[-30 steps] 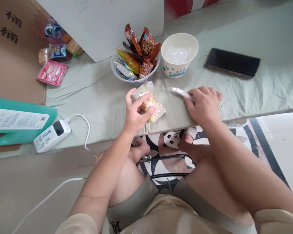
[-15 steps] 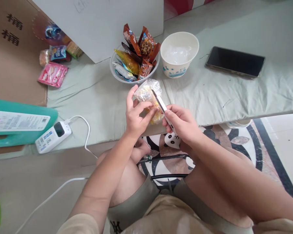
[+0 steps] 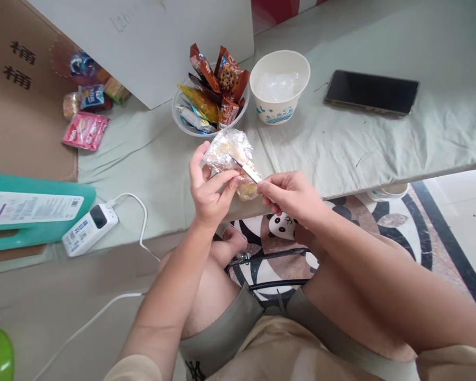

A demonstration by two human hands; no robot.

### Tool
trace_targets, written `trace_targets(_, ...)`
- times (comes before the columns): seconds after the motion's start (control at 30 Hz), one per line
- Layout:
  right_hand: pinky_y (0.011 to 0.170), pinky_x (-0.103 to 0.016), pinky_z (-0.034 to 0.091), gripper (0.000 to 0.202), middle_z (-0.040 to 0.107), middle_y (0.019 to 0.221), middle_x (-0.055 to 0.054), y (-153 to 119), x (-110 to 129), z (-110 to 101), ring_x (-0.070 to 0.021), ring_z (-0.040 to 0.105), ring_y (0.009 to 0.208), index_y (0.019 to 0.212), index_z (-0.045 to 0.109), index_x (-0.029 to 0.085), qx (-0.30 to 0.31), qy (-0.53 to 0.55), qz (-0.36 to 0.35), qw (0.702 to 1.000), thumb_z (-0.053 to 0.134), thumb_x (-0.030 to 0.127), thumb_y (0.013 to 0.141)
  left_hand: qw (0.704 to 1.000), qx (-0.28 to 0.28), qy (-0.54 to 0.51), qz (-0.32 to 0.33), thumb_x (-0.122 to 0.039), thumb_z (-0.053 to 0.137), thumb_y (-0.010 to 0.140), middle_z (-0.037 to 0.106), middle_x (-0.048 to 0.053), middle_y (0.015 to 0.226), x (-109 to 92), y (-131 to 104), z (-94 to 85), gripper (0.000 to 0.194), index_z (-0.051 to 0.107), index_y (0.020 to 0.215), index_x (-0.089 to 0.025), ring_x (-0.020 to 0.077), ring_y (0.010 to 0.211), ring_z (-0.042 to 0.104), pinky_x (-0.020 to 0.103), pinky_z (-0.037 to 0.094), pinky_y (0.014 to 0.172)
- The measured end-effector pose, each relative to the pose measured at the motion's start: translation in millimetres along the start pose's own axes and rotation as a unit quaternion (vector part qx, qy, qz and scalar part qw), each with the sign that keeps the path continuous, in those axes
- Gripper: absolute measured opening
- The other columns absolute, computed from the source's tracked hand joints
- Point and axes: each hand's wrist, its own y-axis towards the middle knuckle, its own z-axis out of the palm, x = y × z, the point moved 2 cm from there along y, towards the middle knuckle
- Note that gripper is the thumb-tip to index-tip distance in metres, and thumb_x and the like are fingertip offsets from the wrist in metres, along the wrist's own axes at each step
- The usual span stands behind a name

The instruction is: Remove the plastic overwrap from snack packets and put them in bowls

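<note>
My left hand (image 3: 212, 194) pinches a crinkled clear plastic packet (image 3: 230, 144) with something yellowish inside. The contents are too blurred to name. In my right hand (image 3: 292, 197) is a slim white utility knife (image 3: 251, 173), gripped between thumb and fingers. Its thin dark blade lies against the packet, close to my left fingertips; I cannot tell whether it has cut through. Just beyond the packet, a clear plastic bowl (image 3: 182, 126) holds several wrapped snacks. To the bowl's right stands a white paper cup (image 3: 275, 114) with blue print and clear plastic inside.
A black phone (image 3: 372, 92) lies on the cloth-covered surface (image 3: 333, 153) at right. On the left are a pink snack pack (image 3: 86, 130), a teal jug (image 3: 31, 209) and a white power strip (image 3: 90, 230) with its cable. A white board (image 3: 150, 47) stands behind.
The knife has moved left and deeper over the packet, its blade now lower and nearer my left fingers. My right hand has turned slightly. The whole view has shifted a little.
</note>
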Motion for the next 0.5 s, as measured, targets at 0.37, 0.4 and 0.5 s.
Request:
trace_targets(0.37,0.053,-0.029,0.040,0.029,0.064,0.064,-0.003,-1,5,-21,-0.0155,0.057,0.057,0.078,0.071,0.019,-0.061,-0.225,-0.048,0.971,0.063,0.045,0.088,0.968,-0.177,0.007,-0.177,-0.062,0.059,0.096,0.060,0.009,0.128,43,6,-24.1,0.039,0.067,0.100,-0.024,0.0252,0.139,0.055,0.036,0.059,0.101)
trace_targets(0.4,0.057,-0.030,0.042,0.026,0.068,0.072,-0.004,0,6,-29,-0.0171,0.059,0.062,0.084,0.073,0.019,-0.119,-0.267,-0.086,0.952,0.063,0.043,0.088,0.970,-0.163,0.007,-0.182,-0.061,0.058,0.096,0.059,0.009,0.125,43,5,-23.0,0.038,0.067,0.101,-0.023,0.0242,0.136,0.055,0.035,0.058,0.101)
trace_targets(0.5,0.068,-0.037,0.046,0.023,0.071,0.097,-0.010,7,3,-51,-0.0224,0.062,0.075,0.099,0.077,0.021,-0.261,-0.382,-0.149,0.874,0.063,0.034,0.085,0.975,-0.121,0.004,-0.184,-0.061,0.062,0.094,0.055,0.009,0.116,29,0,-16.5,0.039,0.068,0.099,-0.023,0.0229,0.130,0.054,0.032,0.057,0.099)
